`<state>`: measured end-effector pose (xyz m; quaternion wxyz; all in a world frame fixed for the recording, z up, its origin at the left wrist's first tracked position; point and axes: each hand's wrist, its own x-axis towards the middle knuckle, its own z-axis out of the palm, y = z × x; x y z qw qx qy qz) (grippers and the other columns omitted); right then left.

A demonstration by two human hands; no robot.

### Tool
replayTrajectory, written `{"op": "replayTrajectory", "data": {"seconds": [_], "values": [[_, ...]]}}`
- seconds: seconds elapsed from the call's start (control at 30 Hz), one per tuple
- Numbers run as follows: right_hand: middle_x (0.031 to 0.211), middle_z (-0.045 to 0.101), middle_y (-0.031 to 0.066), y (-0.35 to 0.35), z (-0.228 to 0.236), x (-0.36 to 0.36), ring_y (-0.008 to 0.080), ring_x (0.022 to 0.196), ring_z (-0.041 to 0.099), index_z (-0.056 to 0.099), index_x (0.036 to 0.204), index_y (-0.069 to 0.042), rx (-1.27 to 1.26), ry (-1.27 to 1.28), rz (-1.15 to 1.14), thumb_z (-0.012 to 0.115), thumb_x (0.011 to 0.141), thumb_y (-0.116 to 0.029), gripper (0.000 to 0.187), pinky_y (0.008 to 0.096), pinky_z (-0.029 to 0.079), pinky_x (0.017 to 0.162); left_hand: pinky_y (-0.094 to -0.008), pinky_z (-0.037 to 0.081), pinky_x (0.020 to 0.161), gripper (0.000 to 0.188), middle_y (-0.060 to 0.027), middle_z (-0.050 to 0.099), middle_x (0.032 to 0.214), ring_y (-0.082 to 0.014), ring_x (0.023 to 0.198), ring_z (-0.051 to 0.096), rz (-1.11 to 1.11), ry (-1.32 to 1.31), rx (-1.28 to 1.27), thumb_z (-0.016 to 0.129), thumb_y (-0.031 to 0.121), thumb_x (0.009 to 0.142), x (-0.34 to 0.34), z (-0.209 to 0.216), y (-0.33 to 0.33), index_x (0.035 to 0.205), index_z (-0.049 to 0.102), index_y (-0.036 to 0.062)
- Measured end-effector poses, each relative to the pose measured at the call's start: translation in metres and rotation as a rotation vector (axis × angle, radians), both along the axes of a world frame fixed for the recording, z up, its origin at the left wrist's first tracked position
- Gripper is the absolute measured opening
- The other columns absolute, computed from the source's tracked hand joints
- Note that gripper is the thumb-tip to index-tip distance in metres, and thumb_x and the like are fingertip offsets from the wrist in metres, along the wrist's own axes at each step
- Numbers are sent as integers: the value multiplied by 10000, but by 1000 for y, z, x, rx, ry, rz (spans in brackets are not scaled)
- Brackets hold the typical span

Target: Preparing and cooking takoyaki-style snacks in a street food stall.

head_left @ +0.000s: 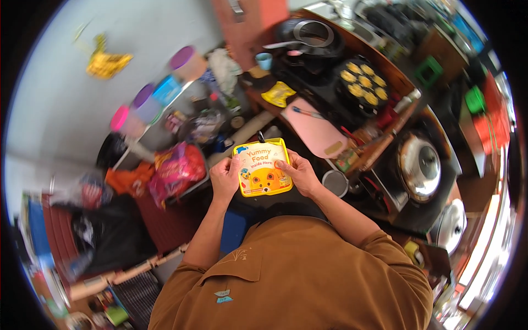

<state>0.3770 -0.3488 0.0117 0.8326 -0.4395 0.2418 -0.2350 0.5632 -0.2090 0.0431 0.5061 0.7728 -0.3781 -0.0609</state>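
Observation:
Both of my hands hold a yellow lunch box point(265, 180) in front of my chest. Its lid is pale and carries a cartoon animal face. My left hand point(225, 177) grips the left side, thumb along the rim. On the right side, my right hand point(300, 170) has its thumb pressed on top of the lid, while its other fingers are mostly hidden at the edge. Whether anything is inside the box cannot be seen. Beyond it lies a pink cutting board point(314, 131) with a blue-handled utensil on it.
A round pan point(363, 83) with several small yellow cakes sits on the black stove at the far right. Nearer stands a pot with a shiny domed lid point(419, 168). Lidded plastic tubs point(188, 65) line a shelf at the left, above a bright pink plastic bag point(179, 171).

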Motion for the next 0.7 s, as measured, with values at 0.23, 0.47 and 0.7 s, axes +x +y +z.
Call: {"op": "replayTrajectory", "data": {"seconds": [0.23,0.47,0.7], "values": [[1211,631,74,81,25,50,132,1043,635,579,1270,68,-19,-9,361,682,950,-113,382,274,519,909,-318,393,505,389,-57,579,560,-45,581,444,269,263,-104,665,259,947,3,6,139,708,639,-47],[1005,689,58,194,43,95,98,866,665,624,1036,-7,65,3,561,677,959,-124,150,260,555,783,-412,472,595,174,-102,619,691,-306,634,599,937,-775,-69,717,83,846,29,124,358,702,619,78],[918,678,48,330,68,144,93,788,663,575,890,-54,114,27,628,661,976,-150,155,254,557,703,-456,481,898,303,-182,605,1150,-381,1059,584,1283,-1029,98,771,112,769,98,173,533,1005,595,38]]}}
